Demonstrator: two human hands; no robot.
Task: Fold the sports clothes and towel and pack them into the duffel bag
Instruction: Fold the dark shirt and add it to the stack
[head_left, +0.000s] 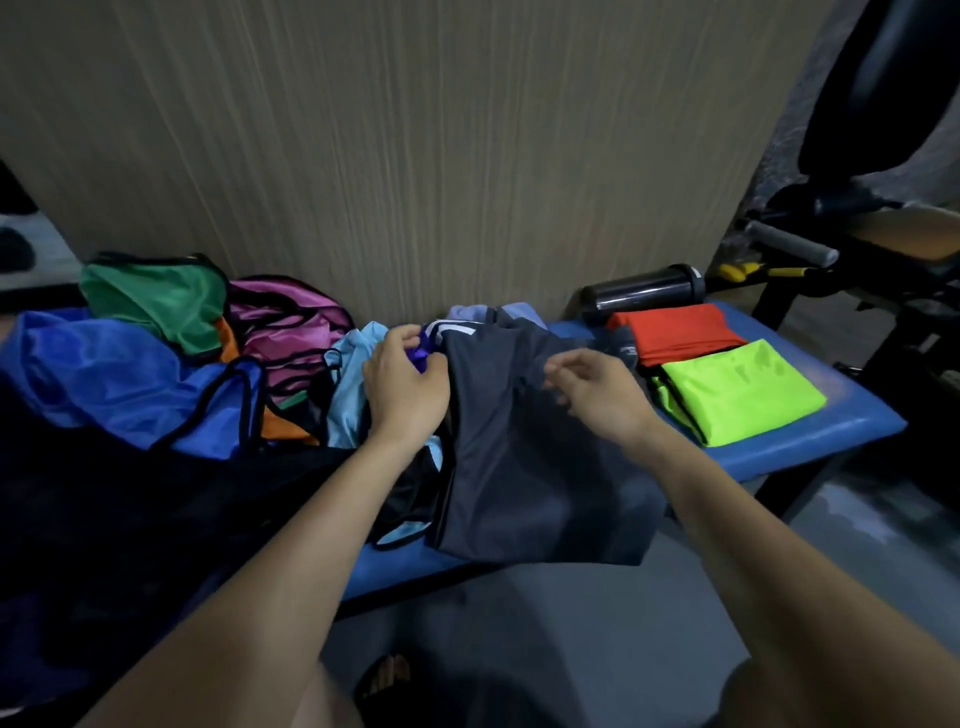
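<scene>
Head view: left hand (405, 387) half-hides a purple scrap (422, 354).

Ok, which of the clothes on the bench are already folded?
The red top and the neon yellow-green one at the right end of the bench. Both lie flat and squared; the green, pink, blue and orange ones on the left are crumpled.

Both forearms (779, 545) are bare, no sleeves showing

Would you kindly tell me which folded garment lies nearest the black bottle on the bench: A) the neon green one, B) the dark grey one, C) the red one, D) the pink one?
C: the red garment lies folded right beside the black bottle, with the neon green one nearer the camera.
</scene>
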